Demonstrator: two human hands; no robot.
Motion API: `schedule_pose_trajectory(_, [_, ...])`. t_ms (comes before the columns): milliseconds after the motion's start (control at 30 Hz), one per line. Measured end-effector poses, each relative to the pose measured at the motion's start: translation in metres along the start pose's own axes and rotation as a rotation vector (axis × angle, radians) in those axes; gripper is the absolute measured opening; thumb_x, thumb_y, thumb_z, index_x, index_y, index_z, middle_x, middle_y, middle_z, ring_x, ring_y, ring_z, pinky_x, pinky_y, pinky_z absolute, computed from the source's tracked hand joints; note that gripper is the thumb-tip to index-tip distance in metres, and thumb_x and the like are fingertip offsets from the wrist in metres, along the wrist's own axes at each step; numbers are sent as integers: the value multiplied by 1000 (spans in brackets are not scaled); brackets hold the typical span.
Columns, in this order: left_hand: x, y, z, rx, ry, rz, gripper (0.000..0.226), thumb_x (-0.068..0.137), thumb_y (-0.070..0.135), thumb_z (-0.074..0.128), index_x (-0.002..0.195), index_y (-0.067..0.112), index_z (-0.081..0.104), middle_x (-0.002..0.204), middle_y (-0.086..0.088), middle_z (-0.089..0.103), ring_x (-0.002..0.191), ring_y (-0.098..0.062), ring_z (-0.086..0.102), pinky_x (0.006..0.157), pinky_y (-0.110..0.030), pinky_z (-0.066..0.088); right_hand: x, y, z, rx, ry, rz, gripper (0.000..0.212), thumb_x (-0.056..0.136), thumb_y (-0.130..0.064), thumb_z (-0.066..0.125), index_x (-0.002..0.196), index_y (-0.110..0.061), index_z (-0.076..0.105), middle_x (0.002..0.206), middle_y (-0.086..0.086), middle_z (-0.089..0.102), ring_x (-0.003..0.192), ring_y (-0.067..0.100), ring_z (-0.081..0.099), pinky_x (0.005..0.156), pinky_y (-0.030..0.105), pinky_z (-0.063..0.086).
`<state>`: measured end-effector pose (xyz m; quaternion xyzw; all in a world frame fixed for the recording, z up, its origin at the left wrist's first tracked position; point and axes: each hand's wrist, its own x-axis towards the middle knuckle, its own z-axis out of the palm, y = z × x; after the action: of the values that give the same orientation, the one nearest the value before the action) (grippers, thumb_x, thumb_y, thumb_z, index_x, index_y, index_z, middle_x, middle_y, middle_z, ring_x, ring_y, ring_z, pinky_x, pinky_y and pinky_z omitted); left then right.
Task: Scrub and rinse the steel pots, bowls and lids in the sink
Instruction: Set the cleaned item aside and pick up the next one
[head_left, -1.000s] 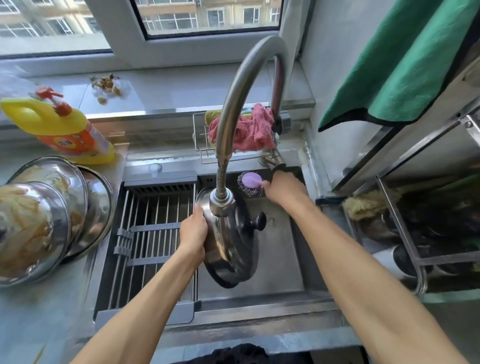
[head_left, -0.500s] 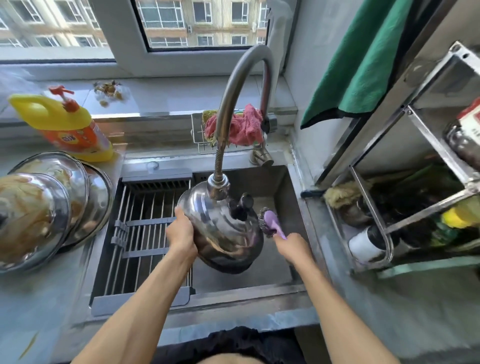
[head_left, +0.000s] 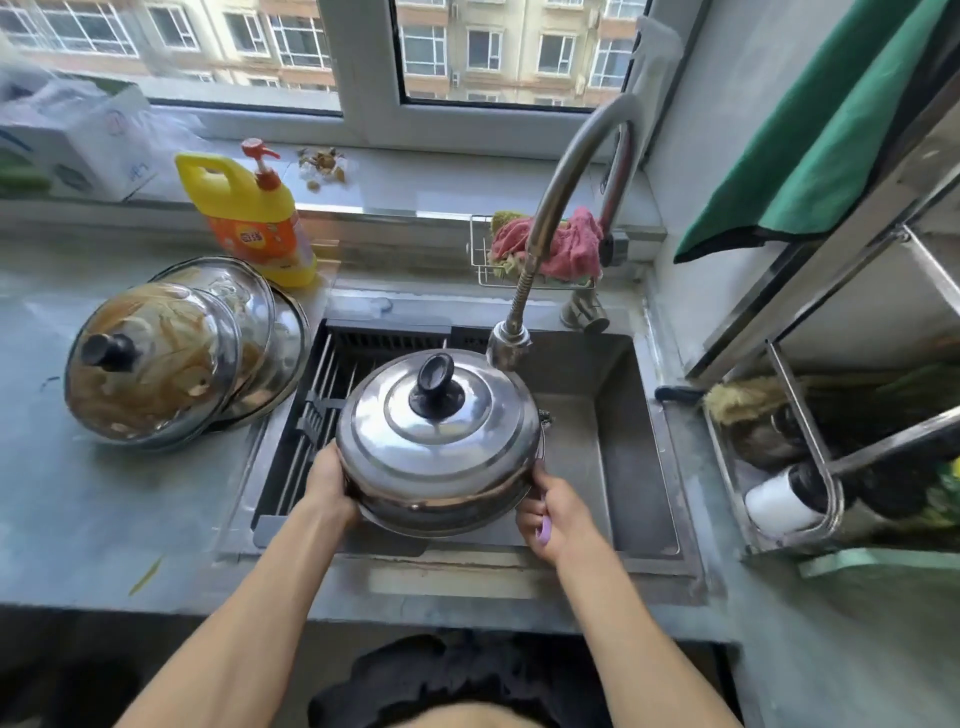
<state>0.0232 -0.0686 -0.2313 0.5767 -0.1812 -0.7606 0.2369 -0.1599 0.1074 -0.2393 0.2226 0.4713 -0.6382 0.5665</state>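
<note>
Domed, polished steel lid with black round knob (head_left: 439, 441) is held knob-up over the grey steel sink (head_left: 618, 447), left hand (head_left: 327, 480) grasping its rim, right hand (head_left: 556, 512) fingers clenched around a lilac scrubber handle (head_left: 543, 530).

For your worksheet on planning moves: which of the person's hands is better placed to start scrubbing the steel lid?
Right. The right hand already grips the purple-handled scrubber at the domed steel lid with black knob; the left hand steadies its rim.

Bright daylight from window (head_left: 363, 52), slight blur, wide-angle bending at edges
</note>
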Motion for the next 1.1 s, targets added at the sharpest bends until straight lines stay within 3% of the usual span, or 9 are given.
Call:
schedule_pose_trajectory(100, [-3,17,-18,309,179,196,22,93,30,55,95,13,69,89,-6,73,88,-28,65,73,-34,50,-3,9,15,-1,34,-36,29,104,-28,46,76,-19,46,42,-7,28,26,2,22,24,13,15])
schedule_pose_trajectory(200, [-20,34,-29,781,316,536,20,96,26,55,112,16,62,106,-4,64,100,-25,59,82,-34,44,-2,16,32,-4,71,-76,25,104,-28,47,79,-24,50,41,-8,28,26,2,21,24,14,16])
schedule_pose_trajectory(367, [-70,24,-33,1210,-101,895,59,81,18,69,138,15,57,134,-6,53,103,-9,58,89,-3,38,-8,17,82,-30,46,-150,20,104,-19,47,89,-22,59,58,-5,43,29,1,21,27,14,17])
schedule_pose_trajectory(433, [-76,13,-43,1354,-199,967,85,68,39,66,148,18,48,153,-8,41,135,-16,44,113,-18,33,-13,17,105,-90,38,-130,18,103,-18,49,86,-19,55,66,1,47,29,2,22,28,13,17])
schedule_pose_trajectory(500, [-68,7,-49,1488,-119,1004,104,64,50,67,157,21,30,160,-13,31,149,-27,29,121,-41,31,-13,16,123,-152,54,-90,16,102,-20,52,86,-19,54,57,1,45,27,3,21,28,12,18])
schedule_pose_trajectory(600, [-69,3,-45,1576,94,987,114,68,35,73,161,20,8,159,-21,29,144,-40,35,106,-54,46,-17,14,146,-255,-22,-44,12,102,-20,50,104,-30,57,63,4,58,27,3,24,27,12,18])
schedule_pose_trajectory(733, [-83,17,-33,1576,327,927,104,76,15,68,161,13,8,151,-18,41,128,-42,51,90,-52,48,-32,7,175,-346,-167,62,15,98,-29,60,106,-16,57,75,-3,54,36,0,27,31,11,23])
schedule_pose_trajectory(867, [-77,44,-28,1538,434,905,97,89,43,65,161,17,5,134,-23,54,109,-45,62,85,-50,48,-41,2,179,-602,-213,17,43,99,-39,56,113,1,57,99,14,72,39,1,31,34,10,31])
schedule_pose_trajectory(1100, [-73,68,-36,1462,372,773,107,85,63,62,159,15,3,134,-19,58,116,-40,61,95,-47,50,-33,17,161,-721,-124,-148,26,96,-26,60,109,-3,60,88,9,76,43,6,29,37,18,26])
